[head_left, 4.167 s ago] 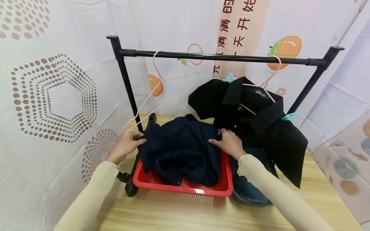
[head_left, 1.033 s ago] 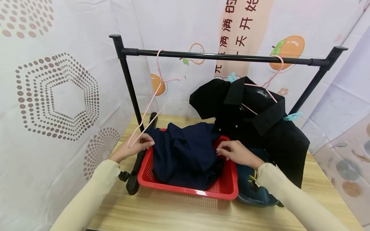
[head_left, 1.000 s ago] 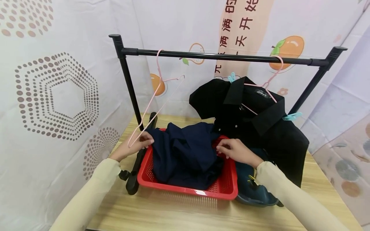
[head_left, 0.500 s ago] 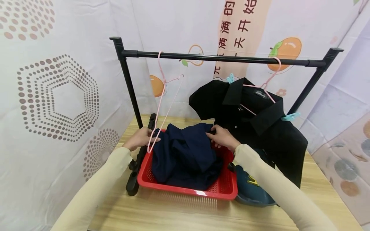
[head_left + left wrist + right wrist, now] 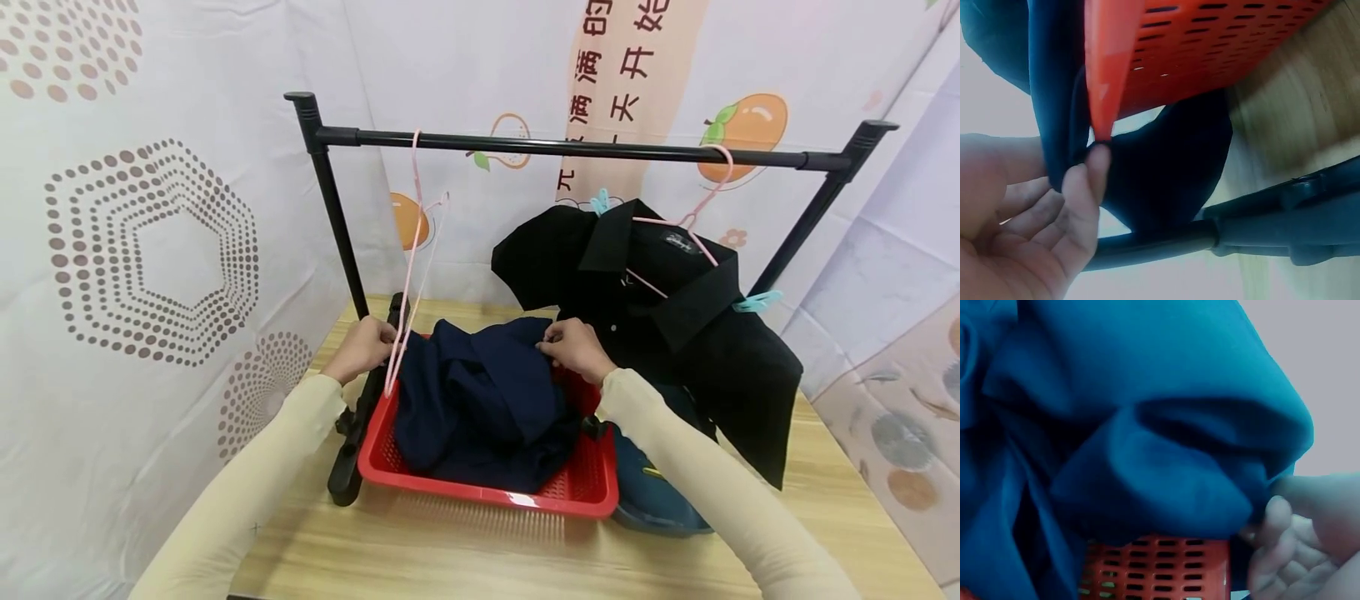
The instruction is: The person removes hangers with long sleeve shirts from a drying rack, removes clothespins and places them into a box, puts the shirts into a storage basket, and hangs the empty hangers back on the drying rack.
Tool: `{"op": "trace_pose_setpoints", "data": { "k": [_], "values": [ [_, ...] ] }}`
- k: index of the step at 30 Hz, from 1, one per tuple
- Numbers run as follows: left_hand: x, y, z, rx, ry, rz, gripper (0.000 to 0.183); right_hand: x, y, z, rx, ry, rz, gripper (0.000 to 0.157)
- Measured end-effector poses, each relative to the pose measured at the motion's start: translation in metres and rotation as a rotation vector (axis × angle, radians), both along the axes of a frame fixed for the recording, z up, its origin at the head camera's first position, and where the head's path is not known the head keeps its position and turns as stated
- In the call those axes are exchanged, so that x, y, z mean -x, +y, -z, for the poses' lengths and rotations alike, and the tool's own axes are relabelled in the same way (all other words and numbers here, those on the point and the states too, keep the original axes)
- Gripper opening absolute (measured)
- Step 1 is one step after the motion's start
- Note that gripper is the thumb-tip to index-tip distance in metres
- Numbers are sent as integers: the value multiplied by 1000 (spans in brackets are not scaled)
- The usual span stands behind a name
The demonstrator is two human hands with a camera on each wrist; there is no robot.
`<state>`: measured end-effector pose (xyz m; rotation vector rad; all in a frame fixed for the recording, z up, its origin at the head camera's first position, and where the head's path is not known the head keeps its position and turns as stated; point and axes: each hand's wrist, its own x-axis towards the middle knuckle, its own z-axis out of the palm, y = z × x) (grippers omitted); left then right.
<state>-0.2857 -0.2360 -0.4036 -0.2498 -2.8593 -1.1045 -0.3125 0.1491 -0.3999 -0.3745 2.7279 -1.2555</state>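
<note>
A dark navy garment (image 5: 480,392) lies bunched in a red perforated basket (image 5: 480,490). At the basket's back left corner, my left hand (image 5: 364,348) pinches the garment's edge between thumb and fingers. The left wrist view shows that cloth (image 5: 1166,165) draped over the basket's rim and hanging outside it. My right hand (image 5: 576,348) pinches the garment at its back right; in the right wrist view the fingertips are partly hidden by the cloth (image 5: 1166,469). A bare pink hanger (image 5: 398,348) dangles just in front of my left fingers.
A black rack with a top bar (image 5: 555,148) spans the table (image 5: 420,554). From its right side hangs a black collared shirt (image 5: 675,333) on a pink hanger, with light blue clothespins (image 5: 759,302). Beneath the shirt is a dark blue basin (image 5: 660,504), partly covered by my right sleeve.
Both hands have moved back along the garment's edge, and my right hand now pinches its back right. The pink hanger has swung rightward and turned edge-on. Earlier, the garment was spread higher over the basket.
</note>
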Motion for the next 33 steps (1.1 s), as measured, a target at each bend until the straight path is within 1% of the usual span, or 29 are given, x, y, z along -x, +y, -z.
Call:
{"op": "trace_pose_setpoints", "data": {
  "k": [3,6,8,10,13,15,17,19,22,24,25,27,29,31,32,33],
  "values": [
    [2,3,-6,33,85,3,17,2,2,-5,84,12,20,13],
    [0,9,-16,17,158,6,23,1,1,-16,139,67,31,16],
    [-3,14,-24,-27,201,16,27,-1,0,-24,160,115,24,16],
    [-7,21,-31,-92,229,39,30,-6,0,-32,176,165,16,17],
    [-16,34,-38,-161,224,103,30,-17,0,-41,183,217,-1,17],
    [-23,41,-39,-156,194,167,29,-26,1,-44,170,252,-26,16],
    [-31,46,-39,-82,166,257,27,-37,3,-43,150,292,-79,14],
    [-38,48,-36,22,161,372,26,-49,7,-38,114,335,-162,10],
    [-46,47,-28,159,148,544,25,-67,12,-23,31,377,-319,7],
    [-48,46,-23,213,101,631,25,-77,16,-11,-45,373,-425,11],
    [-49,45,-20,236,54,659,26,-81,17,-4,-80,365,-470,13],
    [-51,43,-18,292,-67,711,30,-86,19,8,-127,329,-533,15],
    [-53,43,-17,363,-199,743,36,-89,22,19,-155,287,-559,15],
    [-55,43,-17,427,-316,756,41,-90,24,29,-168,262,-553,15],
    [-56,44,-17,456,-351,764,43,-91,25,32,-168,251,-547,15],
    [-56,44,-17,471,-367,768,44,-91,26,35,-167,247,-547,14]
  ]
}}
